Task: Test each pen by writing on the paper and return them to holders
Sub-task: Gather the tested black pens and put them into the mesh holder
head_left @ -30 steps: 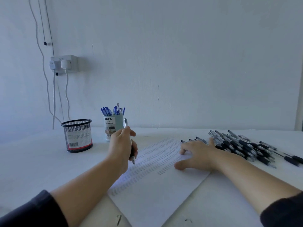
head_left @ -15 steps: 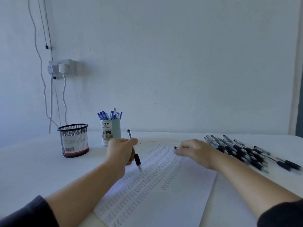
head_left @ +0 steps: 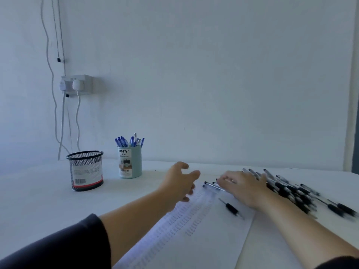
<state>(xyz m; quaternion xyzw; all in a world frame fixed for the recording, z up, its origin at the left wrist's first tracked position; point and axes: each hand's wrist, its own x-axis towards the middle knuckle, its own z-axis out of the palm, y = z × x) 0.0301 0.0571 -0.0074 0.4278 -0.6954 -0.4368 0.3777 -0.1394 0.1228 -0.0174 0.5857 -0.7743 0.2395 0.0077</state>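
Since 0.5 s ago my left hand (head_left: 180, 183) has let go of the pen (head_left: 231, 208); that pen now lies loose on the paper (head_left: 194, 239), between my 2 hands. I see the left hand hovering above the sheet's far edge with fingers spread wide, holding nothing. Right hand (head_left: 242, 186) has reached further over the black pens (head_left: 295, 191) piled on the table (head_left: 38, 200); its fingers lie over the near ones, and I cannot tell whether they grip any. Further back stand 2 holders: a mesh cup (head_left: 85, 169) to the left and a teal cup (head_left: 129, 164) full of blue pens (head_left: 129, 141).
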